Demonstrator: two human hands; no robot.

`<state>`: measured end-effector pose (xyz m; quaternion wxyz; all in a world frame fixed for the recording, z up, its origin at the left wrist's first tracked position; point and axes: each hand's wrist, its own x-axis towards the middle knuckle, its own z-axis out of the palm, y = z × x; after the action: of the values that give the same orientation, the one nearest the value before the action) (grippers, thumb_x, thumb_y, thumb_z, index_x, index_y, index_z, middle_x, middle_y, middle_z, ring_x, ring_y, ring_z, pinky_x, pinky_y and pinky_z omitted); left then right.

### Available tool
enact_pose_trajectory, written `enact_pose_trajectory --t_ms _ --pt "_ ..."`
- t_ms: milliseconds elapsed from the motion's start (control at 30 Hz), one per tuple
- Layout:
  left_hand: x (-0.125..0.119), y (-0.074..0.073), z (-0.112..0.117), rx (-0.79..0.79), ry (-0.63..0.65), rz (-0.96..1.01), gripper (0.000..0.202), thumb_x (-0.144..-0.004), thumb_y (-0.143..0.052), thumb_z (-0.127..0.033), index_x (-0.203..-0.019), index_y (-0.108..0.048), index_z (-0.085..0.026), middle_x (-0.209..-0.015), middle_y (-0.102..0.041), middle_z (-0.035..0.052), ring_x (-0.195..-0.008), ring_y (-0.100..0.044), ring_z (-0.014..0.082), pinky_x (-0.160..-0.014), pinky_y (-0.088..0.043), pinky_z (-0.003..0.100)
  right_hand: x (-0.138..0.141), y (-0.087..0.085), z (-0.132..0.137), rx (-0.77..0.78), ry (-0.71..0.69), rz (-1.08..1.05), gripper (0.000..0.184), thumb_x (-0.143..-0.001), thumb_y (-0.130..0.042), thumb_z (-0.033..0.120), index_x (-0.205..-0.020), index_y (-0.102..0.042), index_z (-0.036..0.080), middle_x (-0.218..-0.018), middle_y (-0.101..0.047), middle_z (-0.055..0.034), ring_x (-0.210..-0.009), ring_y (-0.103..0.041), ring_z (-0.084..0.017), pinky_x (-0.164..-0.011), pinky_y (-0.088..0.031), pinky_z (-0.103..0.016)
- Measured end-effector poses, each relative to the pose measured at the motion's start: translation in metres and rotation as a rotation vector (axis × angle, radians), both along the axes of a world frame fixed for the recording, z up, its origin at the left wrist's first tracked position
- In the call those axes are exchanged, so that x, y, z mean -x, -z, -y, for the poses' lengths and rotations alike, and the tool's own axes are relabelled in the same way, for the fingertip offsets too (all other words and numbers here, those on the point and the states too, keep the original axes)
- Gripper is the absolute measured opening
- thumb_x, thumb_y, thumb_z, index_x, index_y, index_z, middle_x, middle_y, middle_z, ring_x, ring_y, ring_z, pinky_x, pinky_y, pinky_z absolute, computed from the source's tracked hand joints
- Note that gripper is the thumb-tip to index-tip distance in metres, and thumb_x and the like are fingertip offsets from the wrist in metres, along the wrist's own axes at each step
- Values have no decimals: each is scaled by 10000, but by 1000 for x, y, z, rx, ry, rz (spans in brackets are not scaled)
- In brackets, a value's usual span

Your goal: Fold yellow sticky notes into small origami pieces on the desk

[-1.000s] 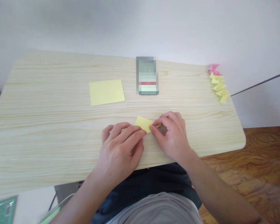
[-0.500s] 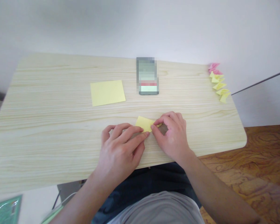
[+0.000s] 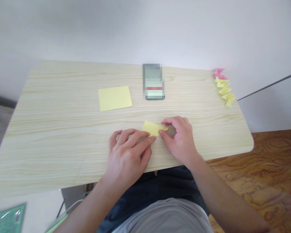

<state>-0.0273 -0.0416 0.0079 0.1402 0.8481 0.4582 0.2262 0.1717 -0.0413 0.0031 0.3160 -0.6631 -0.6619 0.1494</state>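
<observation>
A small folded piece of yellow paper (image 3: 152,127) lies on the table near its front edge, narrowing to a point on the right. My left hand (image 3: 129,152) holds it down, the index and middle fingertips pressed on its lower left part and covering that corner. On the other side, my right hand (image 3: 179,137) has thumb and index finger parted around the pointed end. The thumb tip is at the paper's lower edge, and the index fingertip is just above the upper edge. Whether the right fingertips touch the paper is hard to tell.
A flat yellow paper sheet (image 3: 115,98) lies behind my left hand. A phone (image 3: 154,81), its screen blurred, is near the wall. Several folded yellow paper pieces (image 3: 224,91) and a pink one (image 3: 219,73) line the table's (image 3: 63,129) right edge. A green packet (image 3: 8,218) is lower left.
My right thumb and index finger have come apart from a pinch on the paper's right end, which shows more fully now. The left hand keeps its hold. The camera view has shifted slightly.
</observation>
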Motion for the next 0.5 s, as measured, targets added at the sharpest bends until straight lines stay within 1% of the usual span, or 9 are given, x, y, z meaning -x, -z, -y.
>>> enact_pose_trajectory --t_ms 67,200,333,433,500 --pt "0 1 0 -11 -2 4 261 -918 -638 -210 -1113 -763 -331 -1186 -744 8 -1161 -592 286 -1073 -357 551 -2 0 1 -4 -7 -13 208 -850 -727 207 -1038 -665 272 -1035 -699 -39 -1021 -574 -277 -922 -430 -465" --pt "0 2 1 -20 -9 -2 267 -920 -632 -216 -1119 -763 -339 -1184 -743 8 -1160 -584 288 -1059 -363 545 -6 2 4 -19 -20 -13 113 -869 -714 196 -949 -695 275 -1051 -703 -34 -1047 -578 -274 -940 -429 -472" --pt "0 2 2 -16 -4 -15 282 -925 -625 -218 -1139 -757 -346 -1199 -737 10 -1160 -575 287 -1052 -366 538 -11 6 8 -52 -5 11 65 -879 -721 214 -896 -728 276 -1069 -703 -31 -1067 -576 -272 -954 -422 -481" --pt "0 2 2 -26 0 -18 284 -927 -622 -219 -1143 -756 -345 -1204 -734 11 -1162 -569 286 -1048 -369 529 -12 7 16 -87 6 60 64 -891 -707 234 -906 -744 283 -1092 -699 -37 -1090 -558 -283 -954 -410 -490" --pt "0 3 3 -43 7 -12 287 -924 -626 -216 -1148 -755 -340 -1200 -734 20 -1162 -567 287 -1043 -370 526 -10 6 25 -101 -10 114 105 -912 -677 240 -971 -747 292 -1154 -689 -44 -1133 -533 -298 -969 -387 -508"
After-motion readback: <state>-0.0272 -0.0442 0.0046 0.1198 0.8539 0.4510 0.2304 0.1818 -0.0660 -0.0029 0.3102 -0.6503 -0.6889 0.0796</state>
